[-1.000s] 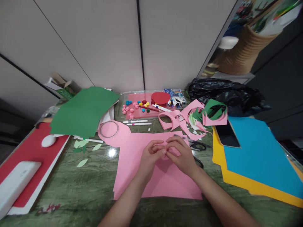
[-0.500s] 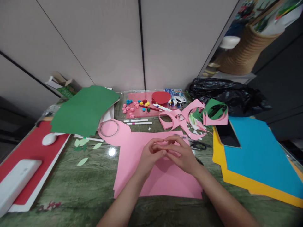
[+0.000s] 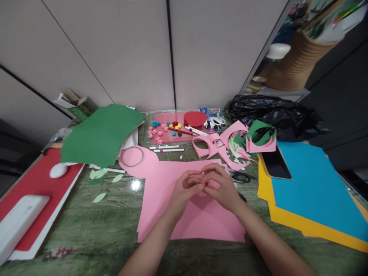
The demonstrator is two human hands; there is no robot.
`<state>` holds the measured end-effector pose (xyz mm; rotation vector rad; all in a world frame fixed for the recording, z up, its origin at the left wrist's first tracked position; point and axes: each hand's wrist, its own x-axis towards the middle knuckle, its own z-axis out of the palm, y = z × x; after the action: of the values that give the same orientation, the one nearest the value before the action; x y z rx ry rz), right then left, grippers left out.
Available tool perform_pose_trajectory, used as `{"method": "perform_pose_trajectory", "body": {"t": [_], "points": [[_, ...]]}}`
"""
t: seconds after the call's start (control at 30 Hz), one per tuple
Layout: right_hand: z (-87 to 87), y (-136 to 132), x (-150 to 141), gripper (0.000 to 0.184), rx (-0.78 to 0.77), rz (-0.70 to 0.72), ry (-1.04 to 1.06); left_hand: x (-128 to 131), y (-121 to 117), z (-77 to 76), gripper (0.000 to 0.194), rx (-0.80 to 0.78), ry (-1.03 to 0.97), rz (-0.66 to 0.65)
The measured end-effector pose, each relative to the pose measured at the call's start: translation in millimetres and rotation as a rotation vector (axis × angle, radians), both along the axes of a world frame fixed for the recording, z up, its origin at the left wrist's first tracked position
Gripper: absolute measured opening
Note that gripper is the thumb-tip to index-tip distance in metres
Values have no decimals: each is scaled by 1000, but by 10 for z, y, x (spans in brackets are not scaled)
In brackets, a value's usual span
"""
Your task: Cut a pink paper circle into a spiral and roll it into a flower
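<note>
My left hand (image 3: 184, 188) and my right hand (image 3: 220, 188) meet fingertip to fingertip above a large pink paper sheet (image 3: 163, 214). Pinched between them is a small reddish-pink piece (image 3: 205, 184), mostly covered by the fingers, so I cannot make out its exact shape. Both hands are closed, thumbs and fingers curled inward. Just right of my right hand lie black-handled scissors (image 3: 243, 176), partly over the sheet's upper edge. Pink paper offcuts (image 3: 211, 143) with curved cut-outs lie beyond the hands.
A clear tray (image 3: 161, 140) at the back holds small coloured rolled pieces and a red disc (image 3: 195, 119). White pens (image 3: 168, 150), a wire ring (image 3: 123, 157) and leaf cutouts (image 3: 99, 197) lie to the left. Blue sheets (image 3: 313, 188) and a phone (image 3: 276, 165) are right.
My fingers have shifted slightly around the small piece, and a reddish bit now shows between the fingertips. The other things stay in place.
</note>
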<state>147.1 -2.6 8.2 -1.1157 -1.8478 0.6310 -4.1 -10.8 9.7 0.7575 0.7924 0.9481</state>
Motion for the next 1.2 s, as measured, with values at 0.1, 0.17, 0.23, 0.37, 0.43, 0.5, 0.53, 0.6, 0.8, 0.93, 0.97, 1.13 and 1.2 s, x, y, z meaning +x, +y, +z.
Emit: {"method": "perform_pose_trajectory", "body": {"t": [0.1, 0.17, 0.23, 0.37, 0.43, 0.5, 0.53, 0.6, 0.8, 0.93, 0.97, 1.13, 1.2], "points": [[-14, 0, -4, 16, -27, 6, -1, 15, -4, 1, 33, 6, 0, -21], [-22, -2, -6, 18, -42, 12, 4, 24, -7, -7, 33, -2, 1, -14], [-28, -5, -11, 19, -50, 19, 13, 33, -11, -21, 33, -14, -7, -6], [-25, -6, -20, 19, -44, 28, 15, 46, -18, -43, 33, -33, -35, 3], [-12, -3, -16, 16, -31, 30, 4, 43, -12, -50, 32, -44, -42, 28], [3, 1, -6, 13, -17, 32, -13, 31, 3, -61, 32, -55, -48, 62], [9, 2, 0, 12, -11, 35, -22, 22, 12, -68, 33, -60, -50, 75], [18, 4, 11, 13, -3, 45, -34, 4, 29, -83, 33, -58, -48, 88], [19, 0, 16, 11, -13, 78, -66, -18, 46, -86, 32, -6, 5, 83], [9, 6, 17, 9, -44, 106, -83, -29, 44, -41, 34, 29, 89, 97], [5, 8, 18, 10, -49, 112, -86, -33, 45, -32, 33, 35, 110, 102], [-3, 25, 19, 23, -65, 161, -100, -33, 45, -30, 30, 55, 125, 101], [-1, 31, 20, 29, -78, 181, -107, -28, 42, -37, 31, 50, 101, 95]]}}
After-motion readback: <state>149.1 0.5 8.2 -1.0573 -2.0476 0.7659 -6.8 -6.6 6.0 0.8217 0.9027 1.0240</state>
